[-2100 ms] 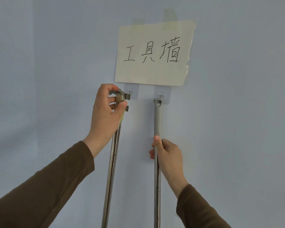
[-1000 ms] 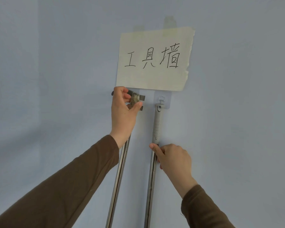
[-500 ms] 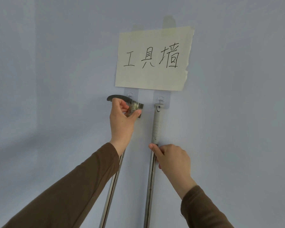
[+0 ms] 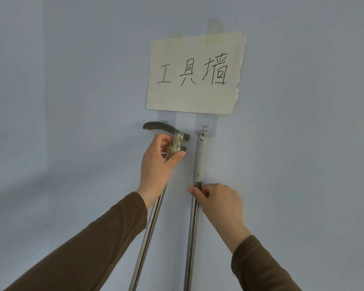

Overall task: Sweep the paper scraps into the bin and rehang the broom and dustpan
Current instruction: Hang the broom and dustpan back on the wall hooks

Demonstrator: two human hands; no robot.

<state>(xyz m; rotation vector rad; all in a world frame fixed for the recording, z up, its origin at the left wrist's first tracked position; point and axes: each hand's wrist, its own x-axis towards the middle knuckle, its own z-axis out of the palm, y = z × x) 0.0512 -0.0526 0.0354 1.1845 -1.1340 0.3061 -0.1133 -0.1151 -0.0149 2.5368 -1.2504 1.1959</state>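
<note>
On the wall (image 4: 72,101), the sign (image 4: 194,74) is above two hooks. Your left pole (image 4: 149,232) leans under the left hook (image 4: 166,119). Your right pole (image 4: 192,238) hangs from the right hook (image 4: 204,125), just beside the left one.

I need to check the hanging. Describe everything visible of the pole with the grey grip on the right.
The right pole is a shiny metal tube, roughly upright against the pale blue wall, running out of the bottom of the picture. Its top carries a light grey ribbed plastic grip with a small screw near the lower end and a hanging loop at the top. That loop sits on the right wall hook below the paper sign. The right hand grasps the tube just under the grip.
</note>
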